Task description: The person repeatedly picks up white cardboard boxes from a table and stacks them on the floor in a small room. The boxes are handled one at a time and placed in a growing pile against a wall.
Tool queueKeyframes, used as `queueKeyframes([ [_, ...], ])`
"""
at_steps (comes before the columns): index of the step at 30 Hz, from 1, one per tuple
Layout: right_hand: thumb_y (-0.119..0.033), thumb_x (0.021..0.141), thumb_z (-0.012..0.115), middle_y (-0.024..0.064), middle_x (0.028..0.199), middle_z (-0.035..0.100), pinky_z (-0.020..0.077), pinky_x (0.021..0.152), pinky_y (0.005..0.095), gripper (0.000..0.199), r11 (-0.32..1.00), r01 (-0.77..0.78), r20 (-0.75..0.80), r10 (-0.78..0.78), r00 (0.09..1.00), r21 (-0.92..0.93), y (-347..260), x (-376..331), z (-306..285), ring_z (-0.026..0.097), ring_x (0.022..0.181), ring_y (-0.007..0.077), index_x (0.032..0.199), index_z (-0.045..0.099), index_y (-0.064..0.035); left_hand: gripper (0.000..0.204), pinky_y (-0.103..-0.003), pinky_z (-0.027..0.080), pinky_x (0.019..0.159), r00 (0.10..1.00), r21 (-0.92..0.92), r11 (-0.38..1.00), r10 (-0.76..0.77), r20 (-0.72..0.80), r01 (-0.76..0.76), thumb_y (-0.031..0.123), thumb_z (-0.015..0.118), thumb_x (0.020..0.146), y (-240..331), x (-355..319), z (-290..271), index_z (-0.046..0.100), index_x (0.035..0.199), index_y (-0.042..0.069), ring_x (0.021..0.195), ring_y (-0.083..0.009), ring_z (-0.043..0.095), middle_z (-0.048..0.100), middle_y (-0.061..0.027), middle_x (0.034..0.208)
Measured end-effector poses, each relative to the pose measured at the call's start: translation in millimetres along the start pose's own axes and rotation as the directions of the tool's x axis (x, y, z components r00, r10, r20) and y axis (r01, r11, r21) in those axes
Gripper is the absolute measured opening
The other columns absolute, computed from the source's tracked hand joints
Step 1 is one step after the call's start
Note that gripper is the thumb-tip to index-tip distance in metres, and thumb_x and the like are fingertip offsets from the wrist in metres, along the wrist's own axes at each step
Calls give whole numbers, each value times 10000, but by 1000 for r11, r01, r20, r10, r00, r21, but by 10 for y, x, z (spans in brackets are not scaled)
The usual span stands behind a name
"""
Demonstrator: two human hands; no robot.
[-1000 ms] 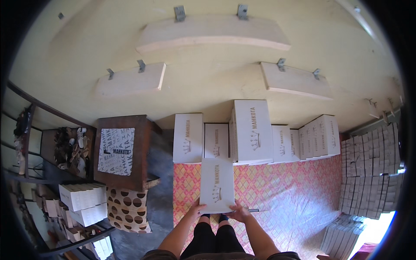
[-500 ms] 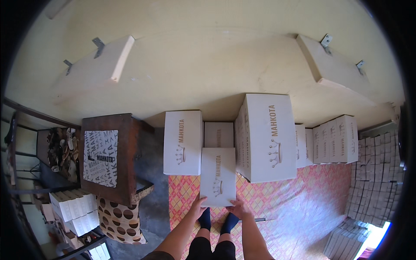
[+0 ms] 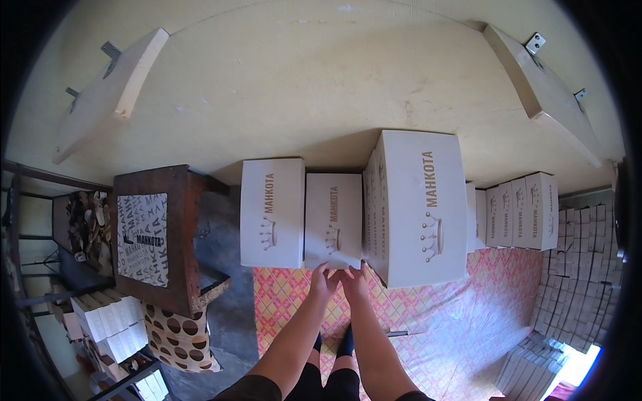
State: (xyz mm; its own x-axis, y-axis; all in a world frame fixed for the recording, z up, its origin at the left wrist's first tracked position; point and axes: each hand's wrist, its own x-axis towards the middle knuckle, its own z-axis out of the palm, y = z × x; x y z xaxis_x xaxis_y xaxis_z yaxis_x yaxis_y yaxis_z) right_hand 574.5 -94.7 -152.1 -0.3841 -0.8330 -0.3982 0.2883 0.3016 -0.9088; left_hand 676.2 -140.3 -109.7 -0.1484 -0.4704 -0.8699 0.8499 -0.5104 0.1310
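A white shoe-box-shaped carton [image 3: 334, 234] with a gold crown print lies in the gap between two box stacks, level with the top of the left one. My left hand [image 3: 324, 281] and my right hand [image 3: 354, 281] are close together at its near edge. Their fingers are closed against that edge, partly hidden by the box and by each other. Left of the carton is a white box stack [image 3: 271, 230]; to the right rises a taller white box stack [image 3: 424, 200].
A brown wooden table [image 3: 180, 240] with a printed sheet stands at left, a polka-dot cushion [image 3: 177, 337] below it. More boxes [image 3: 528, 210] line the wall at right, beside a large box pile [image 3: 575, 267]. Two wall shelves [image 3: 137, 73] jut out above. Patterned sheeting [image 3: 428, 327] covers the floor.
The carton has moved away from me into the gap, covering the box behind it. My hands went forward with it and came closer together. The view has shifted slightly.
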Motion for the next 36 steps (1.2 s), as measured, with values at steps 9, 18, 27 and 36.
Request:
queueKeyframes([
  [9,-91,851,524,133,1105,520,495,751,323,382,767,-609,-38,627,778,203,-666,130,244,553,1012,263,1218,418,-75,372,-421,343,922,988,203,968,-137,-66,148,129,538,791,275,-42,-117,434,1147,150,1065,-225,444,471,-14,1119],
  [18,-127,884,480,216,1156,518,499,692,295,421,725,-644,265,589,763,243,-1472,-906,-18,604,877,247,1248,358,45,590,-461,306,972,983,256,963,-124,139,86,131,468,850,276,-1347,-308,208,1370,236,1197,-251,405,394,-51,1332],
  [27,-136,880,475,142,1102,569,473,632,257,369,795,-598,488,564,666,-103,-2888,-2069,-325,596,766,179,1223,418,-11,485,-398,386,945,886,222,964,-225,405,144,249,402,918,27,-3255,-324,246,1377,246,1230,-266,392,340,-73,1384],
  [36,-278,891,463,101,946,616,436,536,225,404,947,-119,802,317,507,-299,-4238,-2875,-287,500,579,84,1216,434,-41,455,-354,385,905,948,576,801,-37,315,-160,298,411,921,-327,-4755,-217,312,1337,140,1154,-225,461,428,-118,1310],
])
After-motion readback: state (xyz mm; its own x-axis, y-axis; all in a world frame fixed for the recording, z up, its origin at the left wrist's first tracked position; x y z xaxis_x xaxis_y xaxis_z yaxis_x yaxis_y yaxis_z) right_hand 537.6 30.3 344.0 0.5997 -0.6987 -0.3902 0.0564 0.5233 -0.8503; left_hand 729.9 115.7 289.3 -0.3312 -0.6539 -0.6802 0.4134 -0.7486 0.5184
